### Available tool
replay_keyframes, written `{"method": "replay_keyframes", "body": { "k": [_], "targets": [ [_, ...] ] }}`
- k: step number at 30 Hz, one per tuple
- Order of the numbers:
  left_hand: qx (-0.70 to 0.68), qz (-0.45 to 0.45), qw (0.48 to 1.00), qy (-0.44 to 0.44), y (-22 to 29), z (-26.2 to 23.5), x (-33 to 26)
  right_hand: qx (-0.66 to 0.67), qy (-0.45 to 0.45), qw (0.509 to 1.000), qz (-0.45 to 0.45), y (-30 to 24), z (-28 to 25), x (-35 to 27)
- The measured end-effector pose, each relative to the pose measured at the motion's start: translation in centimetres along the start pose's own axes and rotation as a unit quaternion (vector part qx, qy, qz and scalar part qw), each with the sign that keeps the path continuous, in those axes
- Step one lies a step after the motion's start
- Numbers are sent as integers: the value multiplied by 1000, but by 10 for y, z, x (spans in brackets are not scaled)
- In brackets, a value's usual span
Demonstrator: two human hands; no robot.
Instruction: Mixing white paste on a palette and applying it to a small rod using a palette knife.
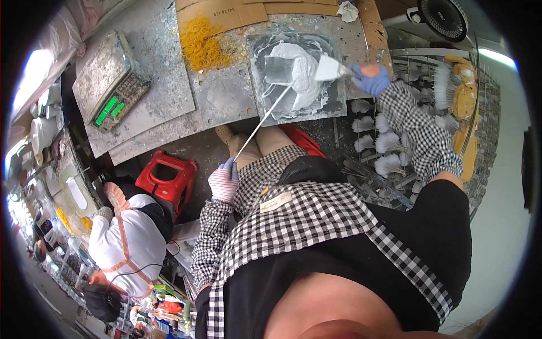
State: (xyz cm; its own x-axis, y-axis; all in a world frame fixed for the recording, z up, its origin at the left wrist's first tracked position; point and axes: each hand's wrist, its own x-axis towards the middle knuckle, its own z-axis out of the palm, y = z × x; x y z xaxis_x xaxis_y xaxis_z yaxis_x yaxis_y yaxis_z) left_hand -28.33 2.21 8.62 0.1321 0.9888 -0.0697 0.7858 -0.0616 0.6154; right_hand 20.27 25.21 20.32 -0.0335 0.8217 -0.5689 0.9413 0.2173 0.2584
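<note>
My left hand (224, 181), in a pink-and-white striped glove, is closed round the near end of a long thin white rod (262, 121). Its far end reaches the mound of thick white paste (305, 70) on a glass-like plate (333, 104). Over the right side of the paste, my right hand (371, 79), in a blue glove, grips a scraper (329, 69) with a broad whitish blade. That blade lies against or just above the paste; I cannot tell which. Paste smears spread over much of the plate.
Yellow rubber bands (203, 44) lie heaped beside cardboard (226, 17). A stained scale (110, 82) with green digits stands at the left. Racks of white brush-like tufts (388, 161) are at my right, below a fan (443, 18). A co-worker (127, 240) sits near a red stool (167, 179).
</note>
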Motion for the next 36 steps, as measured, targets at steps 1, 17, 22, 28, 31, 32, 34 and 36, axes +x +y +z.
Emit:
{"method": "replay_keyframes", "body": {
  "k": [1,17,22,28,31,32,34,36],
  "targets": [
    [-20,-1,999,27,-1,10,2,11,12,1000,0,3,17,-10],
    [-158,-228,961,-9,54,89,24,263,47,957,115,-91,127,-76],
    [-180,-255,950,-16,61,109,30,237,101,957,134,-127,160,-75],
    [-227,-305,914,-141,61,134,38,210,91,971,62,-64,104,-35],
    [-234,-279,917,-161,49,155,34,166,0,983,72,-5,90,-29],
    [-245,-282,909,-184,49,156,35,163,-25,983,85,10,86,-18],
    [-264,-303,891,-210,44,159,34,159,-51,981,97,19,76,3],
    [-196,-214,933,-212,40,159,34,101,35,994,21,13,64,26]
  ]
}}
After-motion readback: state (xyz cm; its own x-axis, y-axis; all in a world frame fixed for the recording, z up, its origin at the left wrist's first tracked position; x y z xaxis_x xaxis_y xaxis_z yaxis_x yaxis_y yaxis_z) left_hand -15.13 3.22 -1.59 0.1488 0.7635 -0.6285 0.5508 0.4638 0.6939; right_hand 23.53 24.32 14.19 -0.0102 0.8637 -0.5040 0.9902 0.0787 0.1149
